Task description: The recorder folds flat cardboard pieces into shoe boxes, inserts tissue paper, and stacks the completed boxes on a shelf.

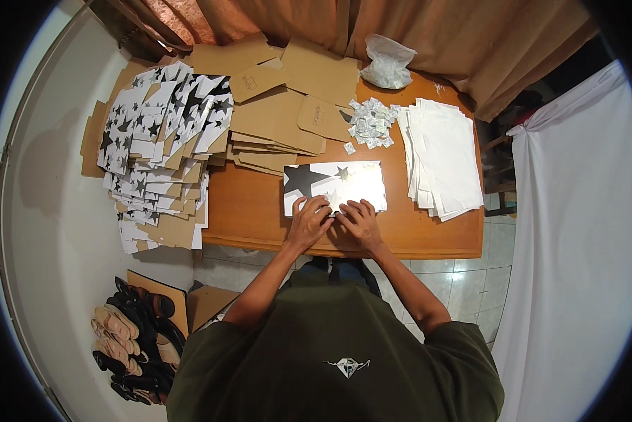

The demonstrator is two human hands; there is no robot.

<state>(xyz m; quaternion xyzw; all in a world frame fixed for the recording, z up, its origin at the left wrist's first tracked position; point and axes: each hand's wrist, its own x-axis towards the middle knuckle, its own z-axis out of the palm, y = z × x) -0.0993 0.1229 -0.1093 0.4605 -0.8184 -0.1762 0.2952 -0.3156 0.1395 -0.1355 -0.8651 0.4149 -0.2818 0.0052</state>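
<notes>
A closed shoe box (344, 181), white with black stars, lies lengthwise on the wooden table in front of me. Light glares off the right part of its lid. My left hand (310, 221) is at the middle of the box's near edge, its fingers bent over the lid. Close beside it, my right hand (359, 224) curls over the same edge in the same way. The thumbs come near each other at the front of the box, and the hands hide most of that front side.
Star-printed flattened boxes (168, 119) pile up at the left, beside brown cardboard sheets (274, 116). Small white packets (372, 123) lie behind the shoe box, near a clear plastic bag (388, 62). White paper sheets (443, 158) are stacked at right. Shoes (136, 334) lie at lower left.
</notes>
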